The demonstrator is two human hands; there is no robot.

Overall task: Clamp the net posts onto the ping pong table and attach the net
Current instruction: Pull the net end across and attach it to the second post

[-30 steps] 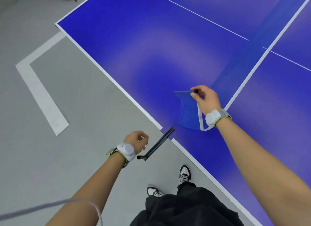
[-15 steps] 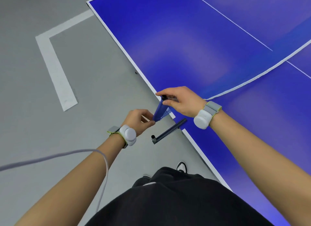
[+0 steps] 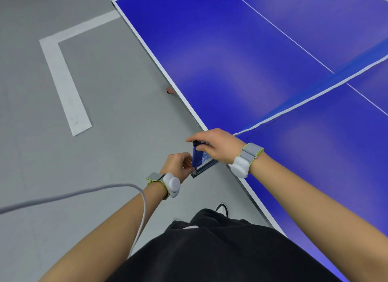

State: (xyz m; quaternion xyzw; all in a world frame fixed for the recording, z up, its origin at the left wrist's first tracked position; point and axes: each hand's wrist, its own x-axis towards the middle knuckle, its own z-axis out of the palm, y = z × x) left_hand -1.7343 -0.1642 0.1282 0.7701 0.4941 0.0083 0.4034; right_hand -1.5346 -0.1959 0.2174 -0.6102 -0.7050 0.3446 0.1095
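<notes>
The blue ping pong table (image 3: 241, 50) fills the upper right. A blue net (image 3: 315, 92) with a white top band stretches across it toward me. The net's near end sleeve (image 3: 197, 155) stands upright over the black net post bracket (image 3: 204, 168), which sticks out from the table's near edge. My right hand (image 3: 216, 145) pinches the sleeve's top, where a black rod tip shows. My left hand (image 3: 178, 166) pinches the sleeve's bottom beside the bracket's outer end.
Grey floor with an L-shaped white tape mark (image 3: 63, 78) lies to the left. A small reddish object (image 3: 169, 90) sits under the table edge. A grey cable (image 3: 84, 194) crosses my left forearm. My shoe (image 3: 222, 209) is below the bracket.
The view has shifted closer to the table edge. My right hand brought the net end from over the table out to the bracket, and my left hand came up to grip its bottom.
</notes>
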